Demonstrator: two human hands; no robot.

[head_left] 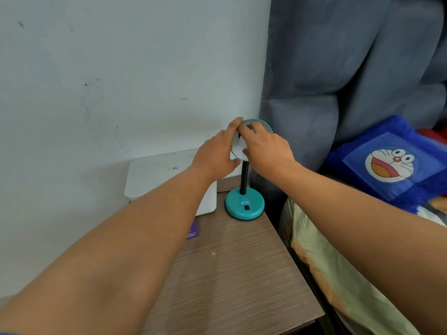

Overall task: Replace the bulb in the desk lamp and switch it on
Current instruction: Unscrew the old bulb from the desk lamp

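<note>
— Where's the desk lamp (244,204)?

— Centre of the frame, its teal base on the wooden bedside table (242,274), shade (262,123) tilted toward the camera.

— And the hands?

— The left hand (215,153) clasps the shade's left rim, thumb below, fingers above. The right hand (263,148) reaches into the shade's mouth, fingers curled (on the bulb or the socket, I cannot tell; they hide it).

— Anything else?

— A white box (150,175) left of the lamp, a cartoon pillow (387,163) at right.
</note>
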